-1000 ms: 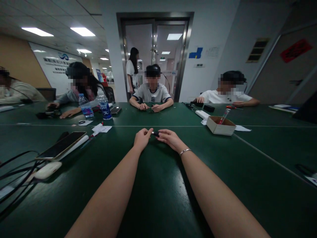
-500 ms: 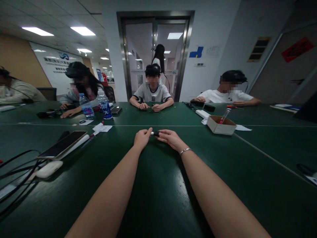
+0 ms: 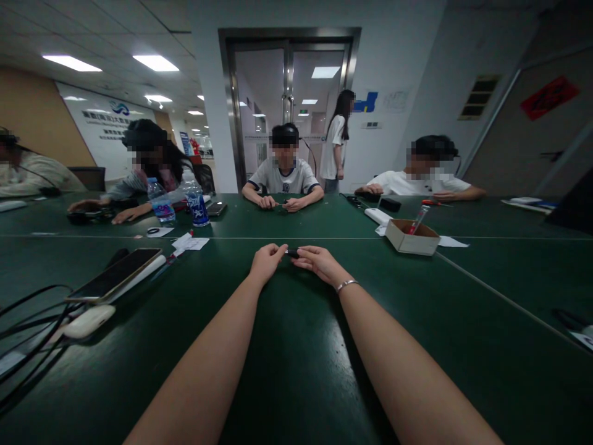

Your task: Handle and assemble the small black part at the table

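Observation:
A small dark cylindrical object point(image 3: 293, 253) lies between my two hands, just above the green table; its exact kind is too small to make out. My left hand point(image 3: 269, 262) pinches its left end between thumb and fingers. The fingers of my right hand point(image 3: 320, 262) close around its right end, with a silver bracelet point(image 3: 347, 284) on that wrist. Most of the object's ends are hidden by my fingertips.
Left on the green table point(image 3: 296, 346) are a phone point(image 3: 115, 275), a white case point(image 3: 89, 321), black cables point(image 3: 34, 327) and two bottles point(image 3: 197, 207). An open box point(image 3: 412, 238) stands right. Several people sit opposite; another person point(image 3: 337, 145) stands behind.
The silver part seen beside my left thumb is now covered, and my left fingertips sit closer to the dark part. The standing person has moved right, out from behind the seated one.

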{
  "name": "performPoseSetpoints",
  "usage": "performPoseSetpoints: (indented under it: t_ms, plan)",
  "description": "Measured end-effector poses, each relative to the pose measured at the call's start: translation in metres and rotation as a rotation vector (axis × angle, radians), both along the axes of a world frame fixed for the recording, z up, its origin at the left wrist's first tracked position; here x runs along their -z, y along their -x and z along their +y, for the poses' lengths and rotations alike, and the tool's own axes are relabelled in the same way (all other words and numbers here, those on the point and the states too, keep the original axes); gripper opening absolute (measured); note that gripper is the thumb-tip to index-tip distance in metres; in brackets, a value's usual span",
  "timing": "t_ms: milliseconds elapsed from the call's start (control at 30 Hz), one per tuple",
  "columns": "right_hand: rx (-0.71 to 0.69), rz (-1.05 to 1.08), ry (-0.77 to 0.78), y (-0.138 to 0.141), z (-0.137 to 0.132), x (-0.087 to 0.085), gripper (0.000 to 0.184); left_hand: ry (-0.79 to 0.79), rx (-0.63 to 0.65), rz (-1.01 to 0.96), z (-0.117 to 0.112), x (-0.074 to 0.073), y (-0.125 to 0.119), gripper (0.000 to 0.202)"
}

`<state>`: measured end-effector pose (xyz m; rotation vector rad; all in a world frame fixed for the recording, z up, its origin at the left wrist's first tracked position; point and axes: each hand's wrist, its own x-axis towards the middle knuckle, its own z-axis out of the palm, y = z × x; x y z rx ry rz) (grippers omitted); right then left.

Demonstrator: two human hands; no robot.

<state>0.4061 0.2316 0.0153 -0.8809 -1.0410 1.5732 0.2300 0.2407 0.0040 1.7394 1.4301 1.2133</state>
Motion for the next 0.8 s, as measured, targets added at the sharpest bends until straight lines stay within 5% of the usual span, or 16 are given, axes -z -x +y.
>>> performPoseSetpoints:
  t_ms: [267,433,800]
  plan:
    - [0.036,-0.054,-0.010,-0.0011,-0.0010,-0.0010,0.005,-0.099,0.188,-0.199,0.0005,0.0015,-0.0041,0.031]
    - [0.008,-0.071,-0.023,0.0005,-0.0017,-0.0016,0.007,0.057,0.153,-0.262,0.0022,0.0033,-0.0071,0.033]
    - [-0.020,-0.103,-0.050,0.0002,-0.0048,-0.0024,0.010,0.087,0.119,-0.224,0.0038,0.0036,-0.0061,0.019]
